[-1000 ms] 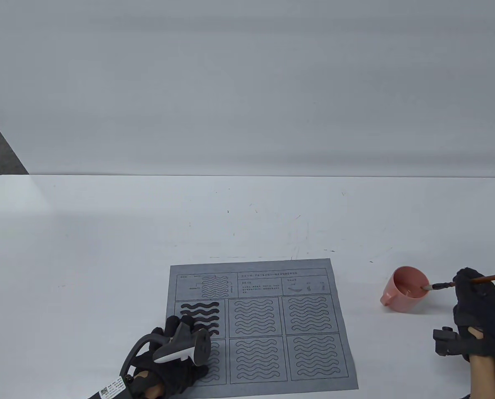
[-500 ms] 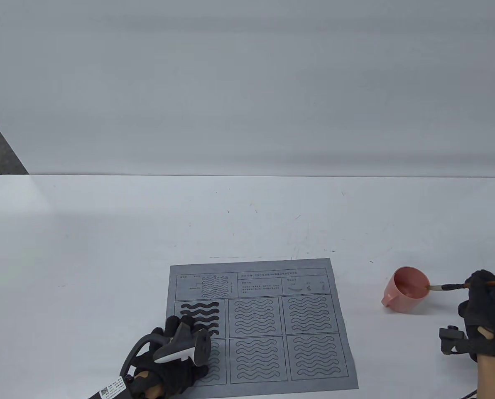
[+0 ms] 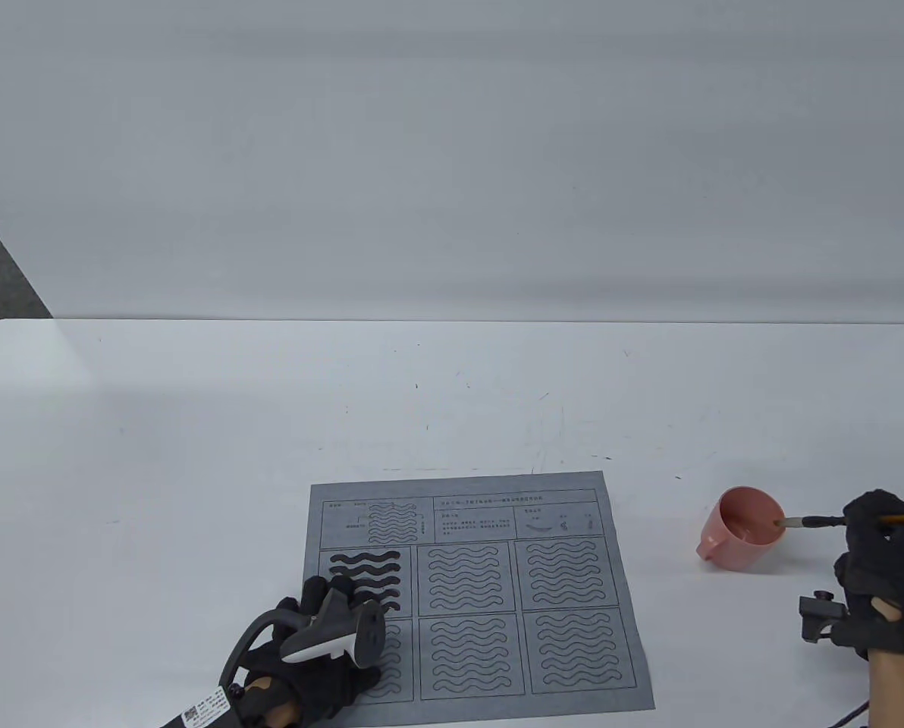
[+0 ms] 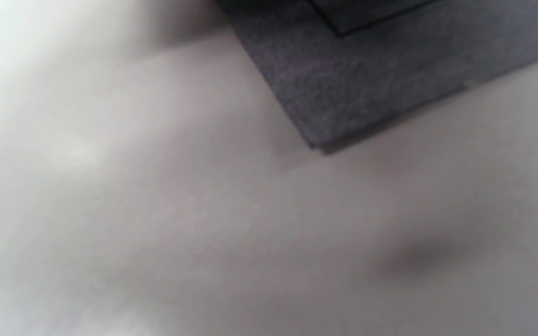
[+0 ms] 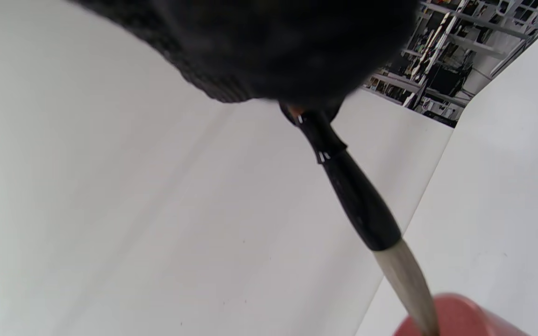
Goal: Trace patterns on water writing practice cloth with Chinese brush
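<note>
The right hand [image 3: 880, 565] sits at the lower right of the table view, forearm rising from the bottom edge, fingers curled around the brush [image 3: 839, 520], which lies almost level and points left. Its reddish handle sticks out past the hand toward the right edge of the frame; the black ferrule and pale tuft reach out to the left. In the right wrist view the gloved fingers [image 5: 269, 46] fill the top of the frame and the brush [image 5: 357, 200] slants down to the lower right, gripped firmly above the ferrule.

The left hand [image 3: 308, 660] lies at the lower left of the table view, palm down on the lower left part of the cloth [image 3: 475, 591], fingers flat and spread, holding nothing. Its tracker [image 3: 338, 633] stands over the back of the hand.

The pink cup [image 3: 744, 528] stands to the right of the cloth and apart from it, just left of the right hand. The brush tip rests at the cup's right rim, dipping inside; whether liquid is in the cup cannot be told. In the right wrist view the tuft meets the cup's rim [image 5: 465, 317] at the bottom edge.

The grey cloth lies flat at the lower centre of the table [image 3: 194, 425], printed with six panels of wavy outlines. Only the upper left panel [image 3: 366, 580] has lines filled dark. The left wrist view shows one cloth corner [image 4: 343, 84] at the upper right, blurred.
</note>
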Demonstrator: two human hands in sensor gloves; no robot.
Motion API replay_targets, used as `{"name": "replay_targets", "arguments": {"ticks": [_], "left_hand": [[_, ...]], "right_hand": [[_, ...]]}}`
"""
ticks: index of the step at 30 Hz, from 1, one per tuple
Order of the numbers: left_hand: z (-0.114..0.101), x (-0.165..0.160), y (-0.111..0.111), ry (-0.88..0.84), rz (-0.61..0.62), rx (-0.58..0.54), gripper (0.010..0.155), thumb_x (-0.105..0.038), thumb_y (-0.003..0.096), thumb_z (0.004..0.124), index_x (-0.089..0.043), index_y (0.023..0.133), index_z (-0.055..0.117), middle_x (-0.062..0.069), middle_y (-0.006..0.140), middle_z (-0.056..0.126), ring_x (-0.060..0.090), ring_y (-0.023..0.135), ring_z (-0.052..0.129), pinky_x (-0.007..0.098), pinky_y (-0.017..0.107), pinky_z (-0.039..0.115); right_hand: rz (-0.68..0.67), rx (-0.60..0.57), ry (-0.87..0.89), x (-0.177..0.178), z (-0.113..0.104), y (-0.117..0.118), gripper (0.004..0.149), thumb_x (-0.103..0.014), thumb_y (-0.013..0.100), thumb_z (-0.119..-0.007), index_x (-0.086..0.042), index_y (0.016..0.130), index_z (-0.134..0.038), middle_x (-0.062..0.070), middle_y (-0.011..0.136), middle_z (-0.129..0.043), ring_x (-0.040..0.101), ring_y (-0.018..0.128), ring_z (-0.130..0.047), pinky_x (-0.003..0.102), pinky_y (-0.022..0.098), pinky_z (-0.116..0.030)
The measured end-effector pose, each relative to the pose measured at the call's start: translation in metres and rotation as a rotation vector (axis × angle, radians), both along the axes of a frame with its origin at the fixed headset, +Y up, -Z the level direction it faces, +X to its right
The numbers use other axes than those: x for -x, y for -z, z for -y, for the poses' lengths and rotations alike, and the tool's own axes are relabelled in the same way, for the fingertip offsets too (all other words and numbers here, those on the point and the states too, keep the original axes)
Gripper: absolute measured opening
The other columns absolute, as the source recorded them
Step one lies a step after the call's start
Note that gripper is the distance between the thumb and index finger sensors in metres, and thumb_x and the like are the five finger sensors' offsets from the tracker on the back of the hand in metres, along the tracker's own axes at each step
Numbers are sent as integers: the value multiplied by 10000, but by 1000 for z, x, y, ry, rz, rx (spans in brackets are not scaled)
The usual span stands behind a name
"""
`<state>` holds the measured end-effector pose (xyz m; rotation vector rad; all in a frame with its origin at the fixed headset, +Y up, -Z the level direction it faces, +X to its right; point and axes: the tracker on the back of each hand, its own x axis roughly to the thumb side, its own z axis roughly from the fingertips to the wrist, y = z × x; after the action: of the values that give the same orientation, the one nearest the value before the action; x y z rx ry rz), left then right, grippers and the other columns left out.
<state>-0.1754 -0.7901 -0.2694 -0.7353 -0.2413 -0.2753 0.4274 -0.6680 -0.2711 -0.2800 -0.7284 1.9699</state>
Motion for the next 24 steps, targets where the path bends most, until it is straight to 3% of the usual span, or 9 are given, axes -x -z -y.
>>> {"name": "replay_targets", "arguments": {"ticks": [12, 24], "left_hand": [[0, 0, 0, 2, 1, 1, 898, -632, 354, 356, -333, 908, -284, 113, 1012, -311, 480, 1015, -186, 710, 765, 111], [0, 0, 0, 2, 1, 1, 899, -631, 355, 355, -329, 909, -284, 117, 1012, -309, 484, 1014, -185, 713, 764, 112]], "right_hand": [[46, 20, 70, -11, 8, -1, 357, -164, 466, -825, -60, 801, -759, 232, 778, -882, 74, 5, -981, 242, -190, -799], [-34, -23, 154, -16, 9, -3, 351, -152, 478, -809, -44, 808, -754, 261, 792, -862, 166, 99, -1071, 244, -218, -817]]}}
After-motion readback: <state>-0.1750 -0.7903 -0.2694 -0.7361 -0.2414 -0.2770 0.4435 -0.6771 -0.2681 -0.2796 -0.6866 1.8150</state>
